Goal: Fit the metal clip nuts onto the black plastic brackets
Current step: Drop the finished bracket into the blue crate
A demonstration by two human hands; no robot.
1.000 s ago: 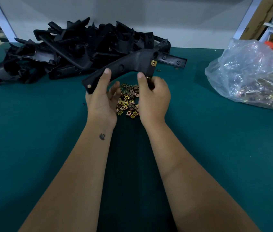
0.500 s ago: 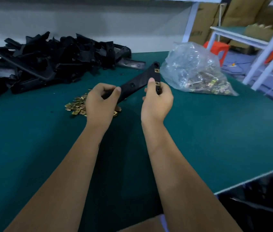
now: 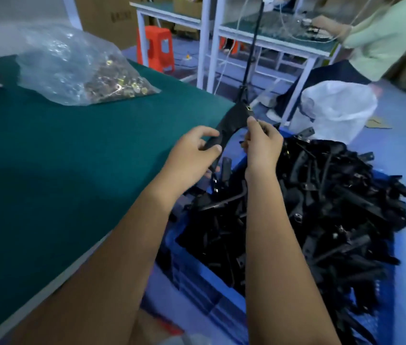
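Observation:
Both my hands hold one black plastic bracket [image 3: 232, 123] past the table's right edge, above a blue crate [image 3: 197, 265]. My left hand [image 3: 192, 153] curls round its lower end. My right hand [image 3: 263, 145] pinches it near the upper end, where a brass clip nut [image 3: 248, 108] sits on the tip. The crate is heaped with several black brackets [image 3: 321, 207], some with clip nuts showing. A clear plastic bag of clip nuts [image 3: 77, 68] lies on the green table [image 3: 47, 158] at the back left.
A white bag-lined bin [image 3: 334, 108] stands on the floor beyond the crate. White-framed tables [image 3: 266, 38], a black stand pole [image 3: 251, 53] and an orange stool [image 3: 156, 48] are behind. Another person in a light green top [image 3: 391, 33] works at the far right.
My view has swung right, from the table to the crate beside it. Both hands carried the bracket off the table's edge and over the crate. The loose nut pile and bracket heap left the view.

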